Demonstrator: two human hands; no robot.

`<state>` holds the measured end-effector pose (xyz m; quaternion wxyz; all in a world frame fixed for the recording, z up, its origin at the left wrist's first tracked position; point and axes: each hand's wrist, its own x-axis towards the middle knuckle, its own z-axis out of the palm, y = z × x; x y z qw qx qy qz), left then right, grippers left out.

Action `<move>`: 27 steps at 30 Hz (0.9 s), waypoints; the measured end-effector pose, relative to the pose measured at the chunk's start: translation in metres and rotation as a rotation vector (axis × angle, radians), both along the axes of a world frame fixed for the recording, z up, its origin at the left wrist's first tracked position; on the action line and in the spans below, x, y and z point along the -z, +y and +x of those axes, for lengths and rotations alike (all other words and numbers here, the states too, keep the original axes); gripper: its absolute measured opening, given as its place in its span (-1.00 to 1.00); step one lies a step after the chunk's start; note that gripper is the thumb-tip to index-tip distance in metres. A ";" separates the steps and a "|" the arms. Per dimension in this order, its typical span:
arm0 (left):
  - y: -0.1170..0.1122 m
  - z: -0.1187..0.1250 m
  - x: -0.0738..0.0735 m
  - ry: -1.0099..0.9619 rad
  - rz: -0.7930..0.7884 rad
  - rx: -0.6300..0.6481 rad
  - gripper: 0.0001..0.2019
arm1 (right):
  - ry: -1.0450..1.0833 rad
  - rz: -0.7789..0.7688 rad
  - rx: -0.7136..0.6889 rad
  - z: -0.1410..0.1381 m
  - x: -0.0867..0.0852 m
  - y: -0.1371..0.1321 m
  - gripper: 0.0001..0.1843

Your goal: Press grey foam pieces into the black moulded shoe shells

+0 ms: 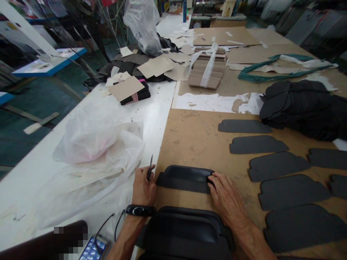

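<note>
My left hand (pixel 144 184) is closed around a thin, dark, pointed tool (pixel 150 167), its tip sticking up past the fingers; its exact kind is hard to make out. Just right of it lies a black moulded panel (pixel 187 178) with a raised, shiny hollow along it. The fingers of my right hand (pixel 225 193) are curled over the right end of that panel, pinching its edge. Closer to me, between my forearms, sits a stack of similar black panels (pixel 187 231). Flat dark-grey cut pieces (pixel 294 191) of matching outline are spread out to the right.
Crumpled clear plastic (pixel 94 137) covers part of the white table at left. A black fabric pile (pixel 298 104) is at the right. Further back are a tied cardboard bundle (pixel 207 70), a green strap (pixel 252 76) and loose card sheets. A blue-cased object (pixel 94 247) with a cable lies near me.
</note>
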<state>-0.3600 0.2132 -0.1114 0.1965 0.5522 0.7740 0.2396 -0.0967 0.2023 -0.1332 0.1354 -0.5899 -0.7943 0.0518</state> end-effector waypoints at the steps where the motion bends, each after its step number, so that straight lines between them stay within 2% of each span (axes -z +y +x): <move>1: -0.002 0.002 -0.001 0.006 0.026 0.028 -0.65 | -0.008 0.002 0.002 0.000 0.000 -0.001 -0.75; 3: -0.009 0.011 -0.003 0.037 0.080 0.167 -0.56 | -0.022 0.006 0.005 -0.001 0.001 -0.002 -0.75; 7: -0.024 0.034 0.004 0.243 0.114 0.594 -0.37 | -0.052 0.015 0.006 -0.002 0.001 -0.006 -0.73; 9: -0.028 0.042 0.010 0.337 0.076 0.691 -0.35 | -0.060 0.016 0.005 -0.002 0.000 -0.007 -0.72; 14: -0.030 0.045 0.020 0.426 0.026 0.726 -0.34 | -0.056 -0.005 0.031 -0.004 -0.005 -0.008 -0.71; 22: -0.027 0.045 0.019 0.489 0.056 0.713 -0.37 | 0.033 0.059 0.071 -0.001 -0.015 -0.009 -0.69; 24: -0.027 0.047 0.018 0.513 0.070 0.706 -0.39 | 0.041 0.059 -0.005 -0.009 -0.016 -0.007 -0.62; 27: -0.027 0.050 0.018 0.546 0.107 0.696 -0.43 | 0.030 -0.017 -0.193 -0.025 -0.016 0.001 -0.51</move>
